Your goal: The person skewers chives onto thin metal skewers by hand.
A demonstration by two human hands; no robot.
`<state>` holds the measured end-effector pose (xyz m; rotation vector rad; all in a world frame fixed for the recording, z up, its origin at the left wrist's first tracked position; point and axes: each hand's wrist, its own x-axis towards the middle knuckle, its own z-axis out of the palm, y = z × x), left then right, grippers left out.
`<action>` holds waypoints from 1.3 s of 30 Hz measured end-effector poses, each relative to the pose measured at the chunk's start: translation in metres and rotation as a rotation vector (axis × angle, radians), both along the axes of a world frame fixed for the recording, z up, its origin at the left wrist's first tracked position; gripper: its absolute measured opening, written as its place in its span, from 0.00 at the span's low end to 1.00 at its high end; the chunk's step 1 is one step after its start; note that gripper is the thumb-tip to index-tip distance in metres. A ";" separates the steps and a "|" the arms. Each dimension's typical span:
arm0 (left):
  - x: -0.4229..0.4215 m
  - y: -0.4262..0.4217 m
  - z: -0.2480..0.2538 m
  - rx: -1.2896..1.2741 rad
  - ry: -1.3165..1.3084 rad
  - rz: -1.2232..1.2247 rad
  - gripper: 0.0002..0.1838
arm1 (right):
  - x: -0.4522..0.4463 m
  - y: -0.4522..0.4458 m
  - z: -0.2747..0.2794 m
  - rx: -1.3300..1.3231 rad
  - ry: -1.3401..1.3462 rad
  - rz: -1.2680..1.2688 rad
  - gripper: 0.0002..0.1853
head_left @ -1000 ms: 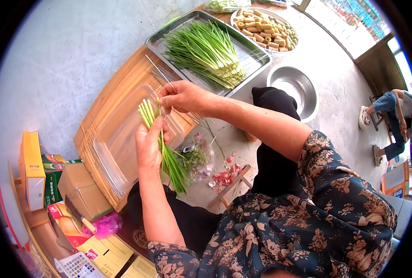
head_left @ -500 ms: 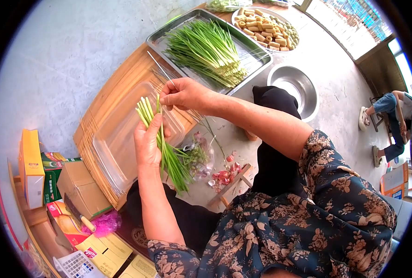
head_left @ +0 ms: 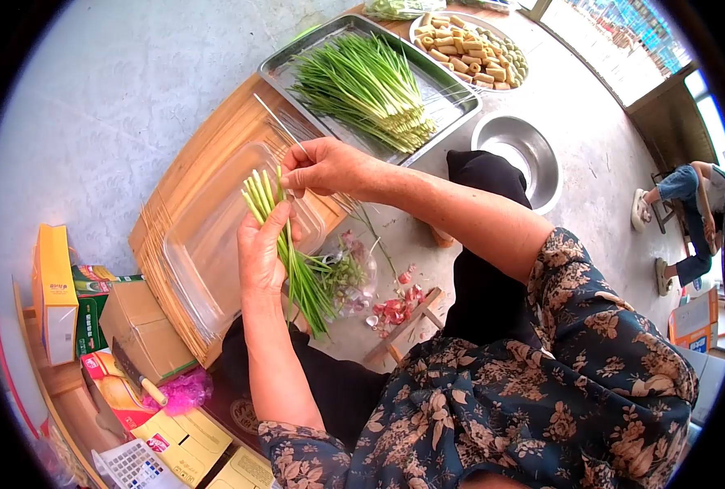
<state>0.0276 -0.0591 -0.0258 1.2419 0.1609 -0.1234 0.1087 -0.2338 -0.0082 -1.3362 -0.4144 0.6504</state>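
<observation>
Both hands are working close together above the wooden board (head_left: 207,151), fingers bent inward. The left hand (head_left: 262,253) is closing around a small bunch of green stems (head_left: 299,273), its thumb pressing across them; their pale ends are pointing up past the thumb and their leafy ends are hanging down below the hand. The right hand (head_left: 318,169) is nearly closed, thumb and forefinger pinching at the pale end of one stem beside the bunch, while a thin stick (head_left: 274,121) is slanting out from between its fingers.

Under the hands, a clear plastic tub (head_left: 207,244) is sitting on the board, with more thin sticks (head_left: 157,273) lying along its outer side. Beyond the right hand, a metal tray (head_left: 455,104) is holding a large pile of green stems (head_left: 371,90). Past the tray, a round dish (head_left: 519,84) is holding short tan rolls (head_left: 460,50) and green pieces (head_left: 501,50). A metal bowl (head_left: 542,163) is standing near the person's knee. Below the hands, scraps (head_left: 399,308) are lying on the floor by a clear bag (head_left: 362,273). To the left, a knife (head_left: 152,389) is resting near purple plastic (head_left: 187,391) and boxes (head_left: 146,330). At far right, another person (head_left: 697,196) is sitting.
</observation>
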 end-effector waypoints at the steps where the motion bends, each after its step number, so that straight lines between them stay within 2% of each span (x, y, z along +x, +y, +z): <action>1: 0.000 0.000 0.000 0.008 -0.001 -0.001 0.10 | 0.000 0.001 0.000 0.000 0.000 0.000 0.04; 7: -0.001 -0.001 0.000 -0.087 0.037 0.040 0.10 | -0.002 0.001 0.002 -0.012 0.005 -0.025 0.05; 19: 0.000 0.001 0.002 -0.047 0.009 0.116 0.13 | -0.005 0.000 0.005 -0.055 -0.019 -0.047 0.08; 21: 0.001 0.005 0.004 -0.057 0.006 0.131 0.13 | -0.004 -0.004 0.010 -0.144 -0.081 -0.075 0.11; 26: 0.004 0.020 0.008 -0.081 -0.005 0.224 0.14 | -0.012 -0.006 0.009 -0.121 -0.105 0.035 0.14; 30: 0.005 0.030 0.011 -0.060 -0.032 0.259 0.13 | -0.020 -0.006 0.015 -0.218 -0.138 0.038 0.16; 32: 0.005 0.033 0.011 -0.055 -0.042 0.265 0.14 | -0.025 -0.005 0.017 -0.252 -0.279 -0.016 0.15; 34: 0.003 0.034 0.013 -0.061 -0.045 0.296 0.13 | -0.029 -0.006 0.018 -0.187 -0.282 0.009 0.15; 36: 0.003 0.035 0.015 -0.069 -0.051 0.291 0.13 | -0.033 -0.007 0.021 -0.055 -0.108 0.103 0.15; 39: 0.003 0.038 0.015 -0.089 -0.051 0.287 0.13 | -0.036 -0.010 0.022 -0.060 -0.109 0.162 0.16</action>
